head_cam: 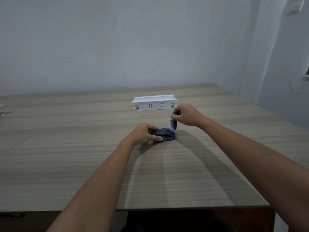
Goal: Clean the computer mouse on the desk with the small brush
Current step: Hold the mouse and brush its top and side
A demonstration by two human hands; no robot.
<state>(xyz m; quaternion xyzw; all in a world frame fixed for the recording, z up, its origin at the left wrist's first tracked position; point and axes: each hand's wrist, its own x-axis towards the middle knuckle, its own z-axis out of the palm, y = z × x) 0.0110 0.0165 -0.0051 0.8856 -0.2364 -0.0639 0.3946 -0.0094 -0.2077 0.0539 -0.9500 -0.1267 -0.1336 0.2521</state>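
Note:
A dark computer mouse [165,135] lies on the wooden desk [66,148] near its middle. My left hand [144,133] grips the mouse from its left side, thumb along the near edge. My right hand [187,116] holds a small dark-handled brush [173,124] upright above the mouse's right end. The brush's pale bristles touch the top of the mouse there. Most of the brush handle is hidden inside my fingers.
A white raised socket box [154,102] with two outlets stands on the desk just behind my hands. The desk's front edge [184,208] runs close to my body. A grey wall rises behind the desk; a white object sits at the far left edge [1,114].

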